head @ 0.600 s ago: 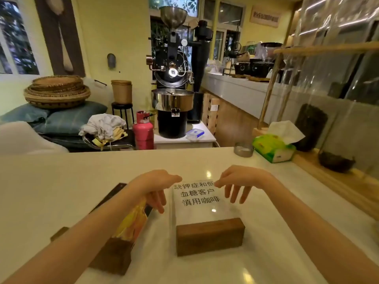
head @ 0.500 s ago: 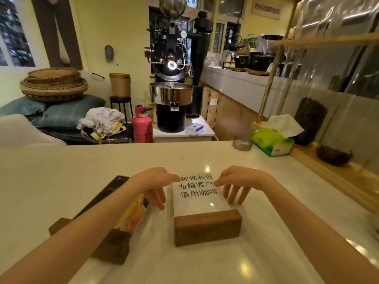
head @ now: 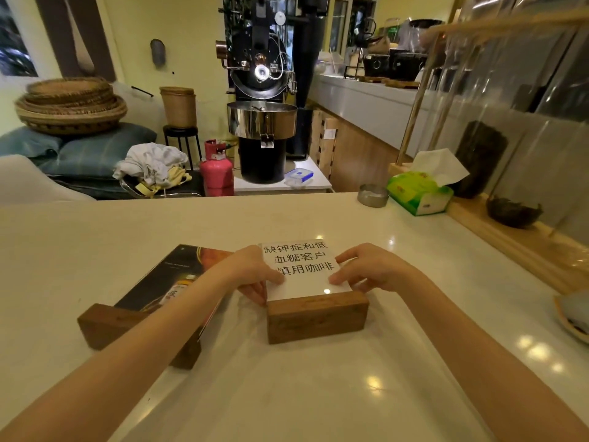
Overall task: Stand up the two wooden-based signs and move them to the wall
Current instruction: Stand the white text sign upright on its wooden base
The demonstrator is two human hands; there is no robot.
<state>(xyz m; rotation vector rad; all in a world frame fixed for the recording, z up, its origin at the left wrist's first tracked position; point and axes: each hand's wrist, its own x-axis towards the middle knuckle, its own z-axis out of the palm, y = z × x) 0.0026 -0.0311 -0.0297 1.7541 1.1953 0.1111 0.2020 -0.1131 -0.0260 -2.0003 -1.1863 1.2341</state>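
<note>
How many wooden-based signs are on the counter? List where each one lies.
2. The white text sign lies flat at centre between both hands; the dark picture sign lies flat to its left.

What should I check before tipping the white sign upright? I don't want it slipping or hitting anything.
1. Left hand on the white sign's left edge: ok.
2. Right hand on its right edge: ok.
3. Fingers under the panel: cannot tell.
4. Wooden base flat on the counter: ok.
5. Dark sign clear of the swing: ok, it lies flat to the left.
6. Sign upright: not ok.
</note>
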